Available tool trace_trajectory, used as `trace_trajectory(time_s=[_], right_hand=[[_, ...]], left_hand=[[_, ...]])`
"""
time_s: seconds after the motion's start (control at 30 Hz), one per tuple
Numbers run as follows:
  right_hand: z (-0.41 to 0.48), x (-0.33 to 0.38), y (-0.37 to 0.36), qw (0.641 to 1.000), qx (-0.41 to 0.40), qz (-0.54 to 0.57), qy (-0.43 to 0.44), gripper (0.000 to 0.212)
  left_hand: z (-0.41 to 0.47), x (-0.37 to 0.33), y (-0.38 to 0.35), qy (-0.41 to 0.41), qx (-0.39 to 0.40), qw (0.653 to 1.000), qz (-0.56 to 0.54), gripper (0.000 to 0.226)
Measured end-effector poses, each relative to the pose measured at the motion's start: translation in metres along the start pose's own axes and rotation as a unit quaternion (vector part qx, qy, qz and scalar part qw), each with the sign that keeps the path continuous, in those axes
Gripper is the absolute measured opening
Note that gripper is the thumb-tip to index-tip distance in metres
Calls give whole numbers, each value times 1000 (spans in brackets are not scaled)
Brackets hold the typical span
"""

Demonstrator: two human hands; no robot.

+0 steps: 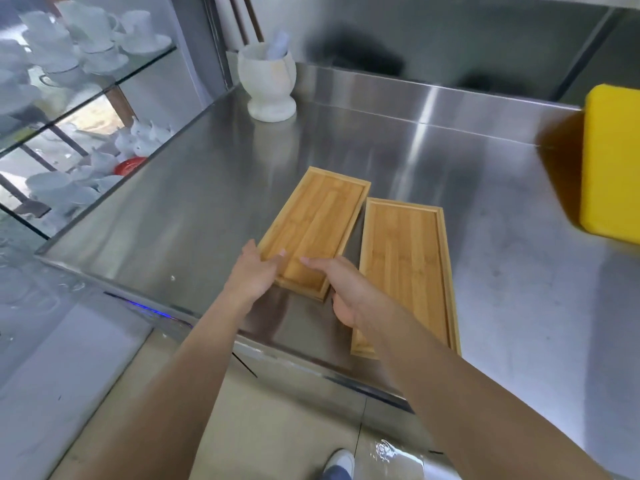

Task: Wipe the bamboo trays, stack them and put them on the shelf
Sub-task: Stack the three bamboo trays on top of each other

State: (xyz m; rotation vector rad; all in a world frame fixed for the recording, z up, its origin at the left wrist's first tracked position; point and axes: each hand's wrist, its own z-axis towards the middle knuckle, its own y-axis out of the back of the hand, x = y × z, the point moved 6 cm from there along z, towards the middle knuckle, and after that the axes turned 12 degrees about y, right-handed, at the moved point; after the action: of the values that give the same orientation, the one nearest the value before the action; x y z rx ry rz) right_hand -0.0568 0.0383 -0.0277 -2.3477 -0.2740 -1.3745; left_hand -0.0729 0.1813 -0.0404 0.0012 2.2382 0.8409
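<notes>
Two rectangular bamboo trays lie side by side on the steel counter [194, 202]. The smaller left tray [322, 216] is angled, its near end held by both hands. My left hand [254, 271] grips its near left corner, thumb on the inside. My right hand [341, 289] holds its near right corner, thumb resting in the tray. The longer right tray [405, 258] lies flat beside it, partly covered by my right forearm. No cloth is visible.
A white marble mortar with pestle [268, 81] stands at the back of the counter. A yellow block [611, 161] sits at the right edge. Glass shelves [104, 81] with several white cups and teapots are on the left. My shoe shows on the floor below.
</notes>
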Motion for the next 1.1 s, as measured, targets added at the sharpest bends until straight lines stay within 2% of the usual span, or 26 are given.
trace_trajectory(time_s=[0.13, 0.2, 0.27, 0.37, 0.5, 0.6, 0.73, 0.83, 1.1], right_hand=[[7, 2, -5, 996, -56, 62, -38, 85], [6, 5, 4, 988, -97, 96, -74, 70], [6, 9, 15, 982, -116, 111, -104, 51], [5, 21, 14, 987, -115, 63, -95, 35], [6, 42, 18, 986, -133, -102, 11, 20], [1, 58, 31, 952, -119, -257, 115, 25], [-27, 66, 62, 864, -109, -451, 196, 29], [-54, 64, 93, 816, -144, -524, 200, 27], [-96, 34, 148, 770, -194, -597, 115, 25]], left_hand=[[13, 2, 4, 20, 18, 999, -27, 60], [20, 2, 14, 47, 21, 997, -60, 50], [27, 3, 21, 70, 36, 992, -101, 30], [27, -1, 28, 82, 62, 985, -138, 22], [12, -21, 39, 1, 27, 999, -43, 35], [-12, -29, 40, -47, -28, 998, 19, 41], [-64, -43, 20, -166, -91, 980, 65, 35], [-95, -49, -8, -241, -102, 962, 81, 33], [-116, -36, -75, -249, -36, 958, 141, 31]])
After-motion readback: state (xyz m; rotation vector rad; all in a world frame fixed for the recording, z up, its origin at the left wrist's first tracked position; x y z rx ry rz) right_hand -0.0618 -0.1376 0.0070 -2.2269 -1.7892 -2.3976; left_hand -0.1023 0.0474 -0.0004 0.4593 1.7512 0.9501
